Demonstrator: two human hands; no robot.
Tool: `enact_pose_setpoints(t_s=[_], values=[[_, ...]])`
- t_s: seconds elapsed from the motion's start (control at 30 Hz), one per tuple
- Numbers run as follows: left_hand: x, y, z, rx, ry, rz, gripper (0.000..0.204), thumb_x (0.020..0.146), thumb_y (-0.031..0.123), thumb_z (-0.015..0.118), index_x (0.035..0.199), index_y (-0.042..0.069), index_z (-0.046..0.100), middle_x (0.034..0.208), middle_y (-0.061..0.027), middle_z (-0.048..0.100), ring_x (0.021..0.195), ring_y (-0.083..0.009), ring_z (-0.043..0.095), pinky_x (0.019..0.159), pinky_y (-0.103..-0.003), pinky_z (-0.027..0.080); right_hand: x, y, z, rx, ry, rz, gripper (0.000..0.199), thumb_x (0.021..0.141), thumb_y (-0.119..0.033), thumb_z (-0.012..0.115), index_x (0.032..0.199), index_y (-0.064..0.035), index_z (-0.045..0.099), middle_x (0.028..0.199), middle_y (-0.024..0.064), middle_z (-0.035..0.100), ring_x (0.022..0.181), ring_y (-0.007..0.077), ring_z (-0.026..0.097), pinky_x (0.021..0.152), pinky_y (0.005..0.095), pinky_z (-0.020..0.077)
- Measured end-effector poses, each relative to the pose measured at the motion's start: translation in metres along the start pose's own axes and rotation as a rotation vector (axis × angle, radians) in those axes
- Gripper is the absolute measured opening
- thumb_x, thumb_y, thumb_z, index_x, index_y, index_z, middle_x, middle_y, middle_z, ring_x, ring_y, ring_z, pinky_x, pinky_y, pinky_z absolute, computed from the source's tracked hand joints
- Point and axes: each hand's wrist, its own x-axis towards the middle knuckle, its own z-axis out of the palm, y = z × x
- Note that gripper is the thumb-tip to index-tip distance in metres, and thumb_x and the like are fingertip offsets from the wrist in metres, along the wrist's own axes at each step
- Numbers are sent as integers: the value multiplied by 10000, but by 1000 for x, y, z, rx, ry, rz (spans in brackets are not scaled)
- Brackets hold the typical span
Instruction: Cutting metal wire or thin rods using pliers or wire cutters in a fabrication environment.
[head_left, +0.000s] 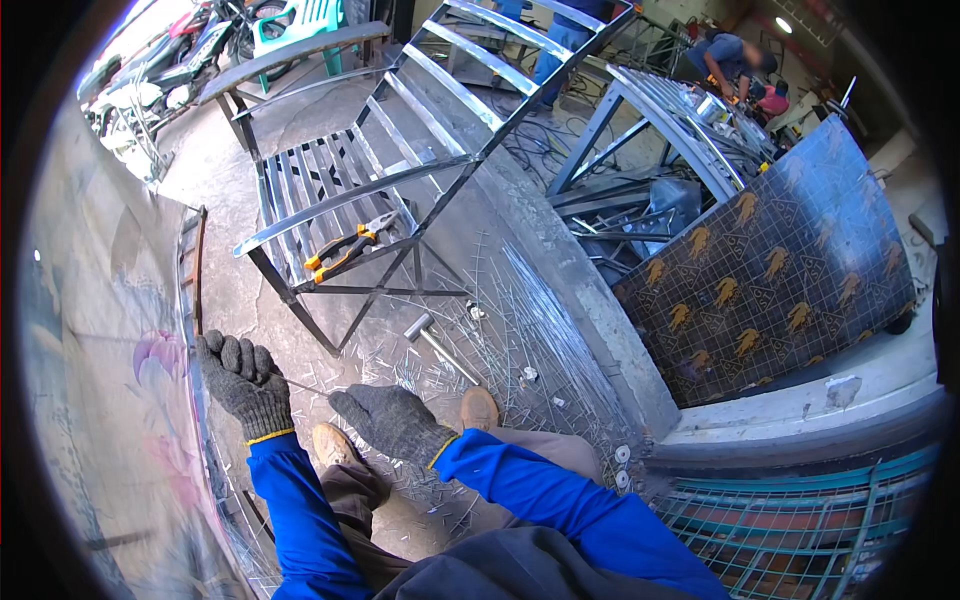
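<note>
A thin metal rod spans the gap between my two hands, which both wear dark grey knit gloves with yellow cuffs. My left hand has its fingers curled round one end of the rod. My right hand is closed on the other end, its thumb side toward the left hand. Ahead of them stands a metal chair frame with a slatted seat. Orange-and-black pliers lie on that seat. A hammer rests on the floor beyond my right hand, among scattered cut wire pieces.
A patterned dark panel leans at the right, before a metal rack loaded with scrap. Teal wire mesh lies at the lower right. A painted sheet lines the left. Another person crouches at the far right.
</note>
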Motion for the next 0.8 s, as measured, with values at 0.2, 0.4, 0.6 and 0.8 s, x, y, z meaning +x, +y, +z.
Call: enact_pose_setpoints(t_s=[0.2,0.4,0.6,0.8], values=[[0,2,1,39,-33,-14,322,1036,323,426,764,151,443,492,45,292,343,-69,206,299,-233,212,-1,11,10,4,-15,-120,492,985,-495,410,1032,-77,665,1026,189,669,954,413,621,843,480,489],[-2,2,3,35,-84,-14,311,1039,312,422,774,151,440,490,46,288,338,-67,201,295,-233,205,-2,12,12,5,-28,-133,500,989,-488,401,1081,-70,660,1081,179,664,997,400,616,880,461,483],[-6,2,7,66,-63,-2,315,1039,317,434,768,155,433,496,49,276,344,-66,193,303,-233,190,-1,14,13,-39,-87,-139,449,999,-419,406,1155,-66,636,1137,179,647,1030,386,612,887,452,490],[-7,5,8,56,-105,12,321,1044,322,425,785,143,488,488,50,261,348,-63,185,297,-228,181,-3,19,18,-245,-98,-326,355,978,-201,436,1295,-96,556,1205,175,618,1035,354,630,879,424,521]])
